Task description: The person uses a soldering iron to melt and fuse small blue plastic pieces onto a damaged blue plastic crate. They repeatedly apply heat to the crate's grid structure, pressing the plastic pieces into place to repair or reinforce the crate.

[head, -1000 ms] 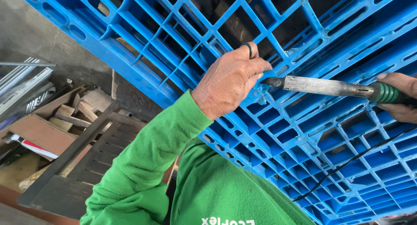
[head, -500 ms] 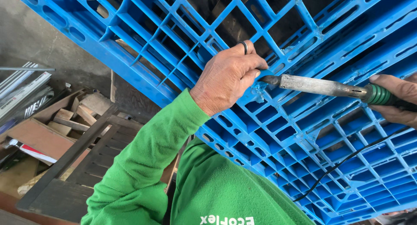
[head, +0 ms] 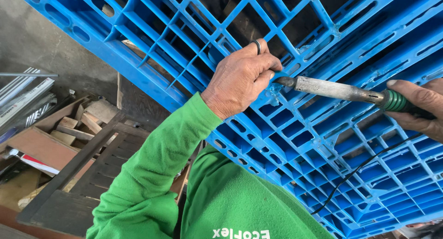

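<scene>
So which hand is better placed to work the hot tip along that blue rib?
Probably the right hand: it grips the soldering iron, whose tip sits at the pallet rib. The left hand only braces there.

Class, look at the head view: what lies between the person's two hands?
The grey metal shaft of the green-handled soldering iron spans from right hand to left hand, over the blue plastic pallet.

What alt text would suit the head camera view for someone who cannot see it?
A left hand with a ring presses on a rib of a blue plastic pallet, while the right hand holds a soldering iron with its tip at that spot. Wooden scraps lie at lower left.
</scene>
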